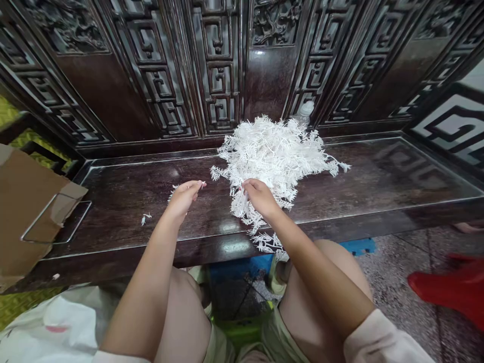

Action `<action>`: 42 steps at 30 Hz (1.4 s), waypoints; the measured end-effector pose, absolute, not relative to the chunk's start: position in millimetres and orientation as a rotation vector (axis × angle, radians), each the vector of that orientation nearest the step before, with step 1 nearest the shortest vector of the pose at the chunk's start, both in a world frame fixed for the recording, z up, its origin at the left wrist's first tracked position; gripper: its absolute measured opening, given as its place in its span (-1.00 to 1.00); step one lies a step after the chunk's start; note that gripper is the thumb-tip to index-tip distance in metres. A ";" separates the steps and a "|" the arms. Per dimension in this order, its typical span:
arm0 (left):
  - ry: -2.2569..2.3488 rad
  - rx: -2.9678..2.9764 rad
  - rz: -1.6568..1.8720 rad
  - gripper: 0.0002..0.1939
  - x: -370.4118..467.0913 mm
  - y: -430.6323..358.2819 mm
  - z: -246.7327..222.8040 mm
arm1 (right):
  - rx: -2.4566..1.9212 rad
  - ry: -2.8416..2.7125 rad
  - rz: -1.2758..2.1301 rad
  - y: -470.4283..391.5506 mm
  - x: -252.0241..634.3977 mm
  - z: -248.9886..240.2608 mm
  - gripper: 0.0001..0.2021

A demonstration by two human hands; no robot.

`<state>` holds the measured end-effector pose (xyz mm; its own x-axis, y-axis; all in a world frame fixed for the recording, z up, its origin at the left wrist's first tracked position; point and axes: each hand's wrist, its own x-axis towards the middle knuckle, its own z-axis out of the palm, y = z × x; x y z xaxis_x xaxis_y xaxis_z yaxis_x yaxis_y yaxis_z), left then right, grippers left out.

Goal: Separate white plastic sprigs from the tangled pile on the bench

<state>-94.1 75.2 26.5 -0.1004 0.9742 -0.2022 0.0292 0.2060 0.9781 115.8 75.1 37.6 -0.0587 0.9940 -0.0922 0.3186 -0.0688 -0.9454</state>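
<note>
A large heap of white, feathery plastic sprigs [272, 151] lies on the dark wooden bench [363, 176], with some strands hanging over its front edge. At the near left side of the heap, my right hand [259, 196] pinches a white sprig. My left hand [184, 199] is held over the bench to the left of the heap, its thumb and fingertips closed on a small white piece. More white bits show just behind the left hand. A few small white scraps [145, 218] lie farther left on the bench.
A carved lattice backrest [221, 65] rises behind the bench. A clear bottle [305, 112] stands behind the heap. At the left are a cardboard box [34, 196] with a metal wire frame and a white bag [64, 322]. Something red [449, 285] is at the lower right.
</note>
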 end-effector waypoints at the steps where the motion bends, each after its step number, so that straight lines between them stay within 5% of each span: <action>1: 1.423 1.015 1.105 -0.64 -96.9 77.5 24.0 | -1.473 -1.466 1.154 74.4 115.6 38.5 -0.80; 13: 1.755 0.465 1.287 -0.86 -142.5 98.1 -14.0 | -1.415 -1.424 1.245 69.9 113.9 39.4 -0.82; 25: 1.750 0.346 1.308 -0.59 -156.6 95.6 -13.7 | -1.390 -1.374 1.307 67.7 114.8 37.8 -0.83; 42: 1.822 0.784 1.189 -0.65 -118.2 90.5 14.0 | -1.313 -1.220 1.414 65.6 115.5 46.8 -0.85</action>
